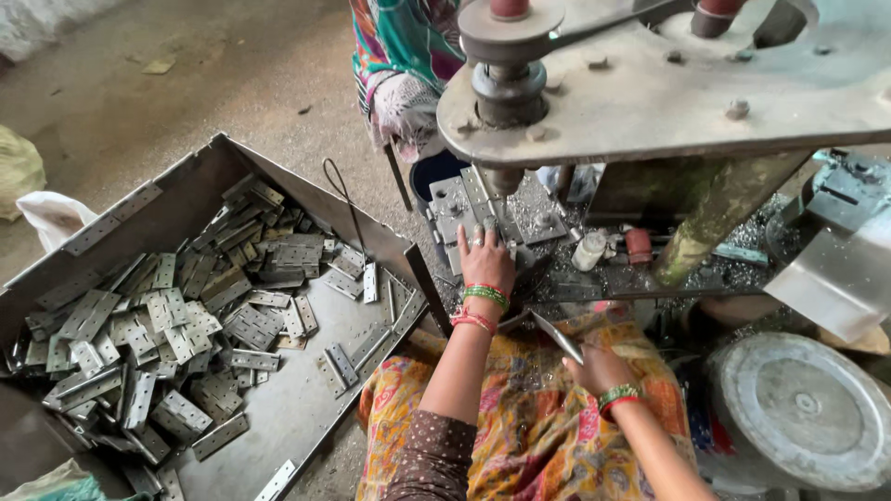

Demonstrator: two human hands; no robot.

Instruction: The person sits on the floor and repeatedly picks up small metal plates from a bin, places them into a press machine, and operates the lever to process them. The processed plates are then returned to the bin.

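Looming over everything, a heavy grey press machine (705,102) fills the upper right, its ram (506,181) hanging just above the small work bed so a piece can be slid under it. To the left a large open metal tray (306,422) sits tilted beside the person's lap, close enough to reach, and it holds a loose heap of flat metal hinges (167,334) piled mostly toward its left side, with a few scattered across the bare bottom. A round metal lid (803,408) lies at the lower right. Another person in a bright patterned garment (399,56) stands behind the machine.

The left hand (484,263), bangles at the wrist, lies spread, fingers flat, on the bed directly below the ram, pressing on the hinge plate (455,209) there, seemingly to steady it in position; it grips nothing. The right hand (599,369) rests over the lap with its fingers closed on a thin metal strip (557,336), which points up and left toward the bed. A small white bottle (588,249) stands just right of the bed.
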